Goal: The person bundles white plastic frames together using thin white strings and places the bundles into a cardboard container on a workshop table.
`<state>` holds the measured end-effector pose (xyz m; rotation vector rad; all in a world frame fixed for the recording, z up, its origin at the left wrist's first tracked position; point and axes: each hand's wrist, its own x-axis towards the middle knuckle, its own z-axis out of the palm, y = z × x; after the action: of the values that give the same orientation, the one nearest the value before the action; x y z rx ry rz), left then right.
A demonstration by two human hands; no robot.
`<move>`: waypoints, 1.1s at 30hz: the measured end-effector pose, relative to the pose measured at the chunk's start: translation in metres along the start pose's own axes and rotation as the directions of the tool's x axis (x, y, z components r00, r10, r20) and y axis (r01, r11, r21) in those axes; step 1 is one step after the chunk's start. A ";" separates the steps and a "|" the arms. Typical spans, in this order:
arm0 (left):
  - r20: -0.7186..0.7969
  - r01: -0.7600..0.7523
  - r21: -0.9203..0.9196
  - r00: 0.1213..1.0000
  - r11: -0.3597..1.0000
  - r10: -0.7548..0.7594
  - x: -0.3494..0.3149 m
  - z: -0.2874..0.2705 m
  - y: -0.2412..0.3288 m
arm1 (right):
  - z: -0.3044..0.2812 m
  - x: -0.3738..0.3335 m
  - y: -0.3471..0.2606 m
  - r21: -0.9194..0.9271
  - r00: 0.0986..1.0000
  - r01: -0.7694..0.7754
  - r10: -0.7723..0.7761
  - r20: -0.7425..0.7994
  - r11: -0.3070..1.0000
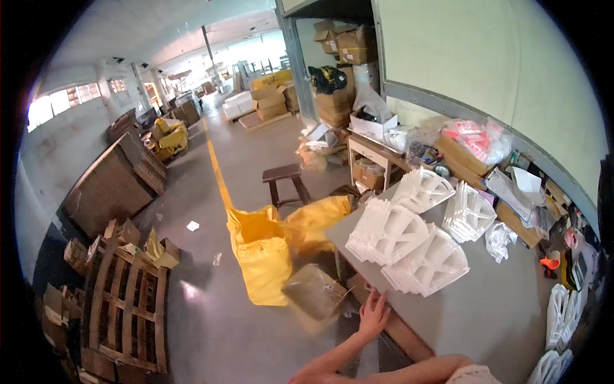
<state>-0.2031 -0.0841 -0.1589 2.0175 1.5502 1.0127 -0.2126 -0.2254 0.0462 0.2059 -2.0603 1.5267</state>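
Observation:
My left hand [373, 315] is at the near left edge of the grey-topped table [499, 313], its fingers stretched out and nothing visible in them. The bent left arm comes in from the lower edge, with a pale sleeve at the lower right. Just beyond the fingers lies a stack of white fan-shaped plastic parts with cut-outs [427, 264]. Another such stack [387, 232] sits against it, with a further stack [422, 190] behind and one more [470, 214] to the right. My right hand is out of sight.
Left of the table stand a yellow sack [261, 269] and a brown carton [313, 293]. A dark stool [284, 182] is behind them. A wooden pallet [125, 307] stands at the lower left. Crumpled clear plastic [500, 242] and orange-handled scissors [550, 262] lie at the table's right.

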 end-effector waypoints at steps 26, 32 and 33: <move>0.257 0.590 0.486 0.609 0.645 -0.751 -0.101 -0.273 -0.395 | -0.004 0.259 0.125 0.086 0.870 -0.164 0.104 0.481 0.983; -0.077 0.409 0.265 0.912 0.873 -0.404 0.108 -0.349 -0.376 | -0.145 0.273 0.129 0.055 0.910 -0.255 0.220 0.351 0.965; -0.125 0.260 0.305 0.965 0.916 -0.232 0.141 -0.348 -0.374 | -0.178 0.272 0.136 0.051 0.924 -0.344 0.328 0.198 0.938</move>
<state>-0.6905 0.1243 -0.1466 1.9289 2.0693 0.7990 -0.4367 0.0392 0.1082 0.0258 -2.2688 1.8653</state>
